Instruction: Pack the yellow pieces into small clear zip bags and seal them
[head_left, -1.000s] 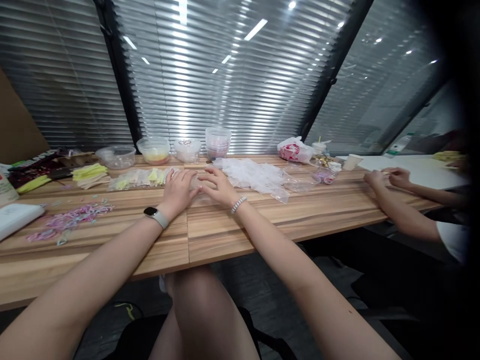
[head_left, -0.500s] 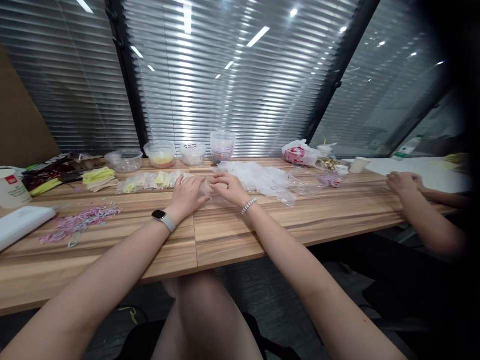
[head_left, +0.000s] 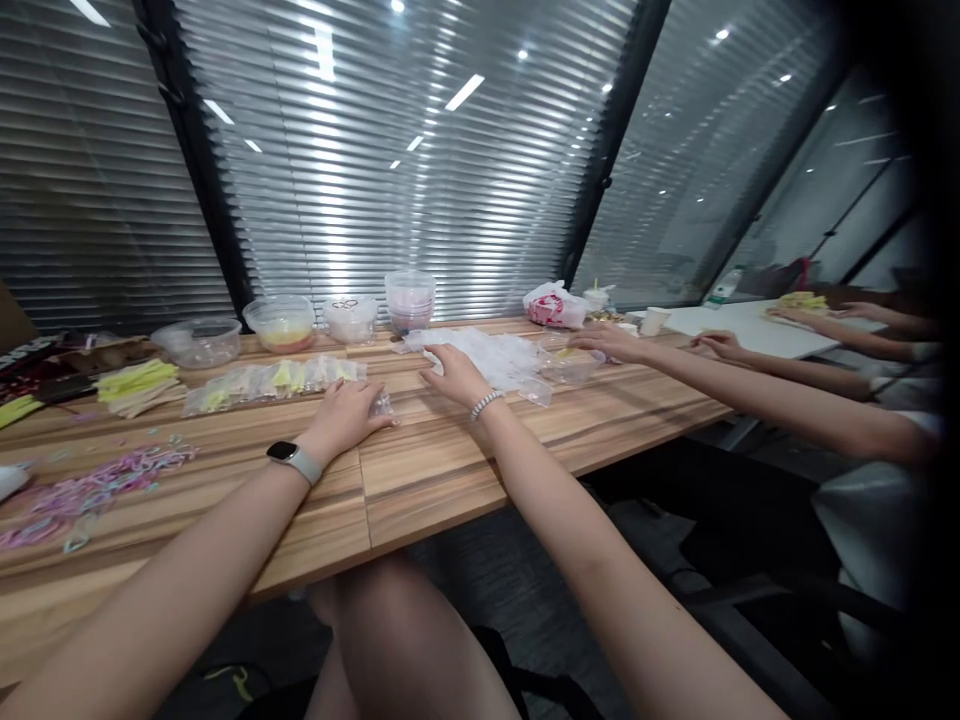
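Observation:
My left hand [head_left: 346, 412], below a grey-banded watch, rests on the wooden table with a small clear plastic bag [head_left: 382, 403] under its fingertips; the thumb is apart from the fingers. My right hand [head_left: 456, 378], with a beaded bracelet at the wrist, is spread at the near left edge of a pile of clear plastic bags [head_left: 499, 358] and holds nothing visible. A row of filled small bags [head_left: 281, 378], some with yellow pieces inside, lies beyond and left of my left hand.
Clear tubs [head_left: 279, 325] stand along the blinds. Yellow strips [head_left: 136, 382] and loose coloured bands [head_left: 105, 490] lie at the left. Another person's hand [head_left: 611, 342] reaches over the right end of the bag pile, near a red-and-white bag [head_left: 553, 305].
My hands have moved apart; the left now rests on the small bag and the right has let go of it. The view has turned right, and another person's arm reaches in.

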